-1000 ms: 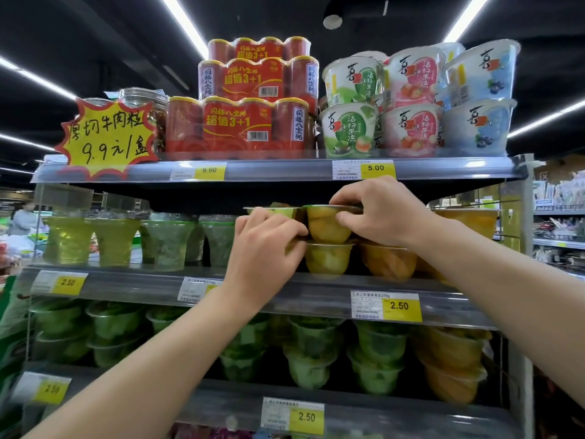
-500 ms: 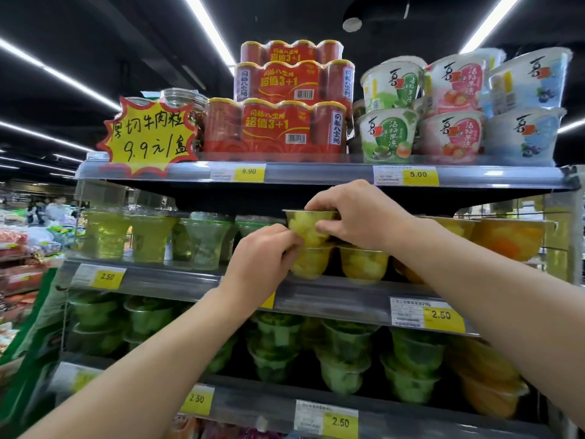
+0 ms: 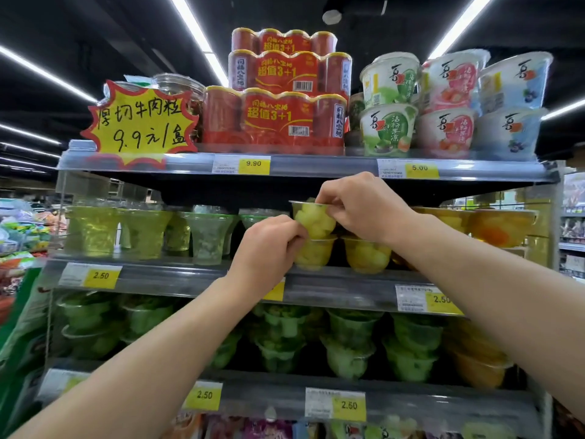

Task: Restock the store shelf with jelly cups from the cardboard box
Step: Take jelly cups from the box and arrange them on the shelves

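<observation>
Both arms reached up to the middle shelf (image 3: 196, 280). The left hand (image 3: 269, 245) pinched the lower jelly cup (image 3: 313, 253) near the front edge, while the right hand (image 3: 364, 207), fingers clamped on the rim, seated the upper jelly cup (image 3: 313, 217) atop it. Restocking seemed midway; the box was out of view.

The jelly cup (image 3: 313, 218) is clear glossy plastic; above it, the shelf edge (image 3: 316, 166) looks like smooth grey metal, its tags (image 3: 254, 164) matt paper.
</observation>
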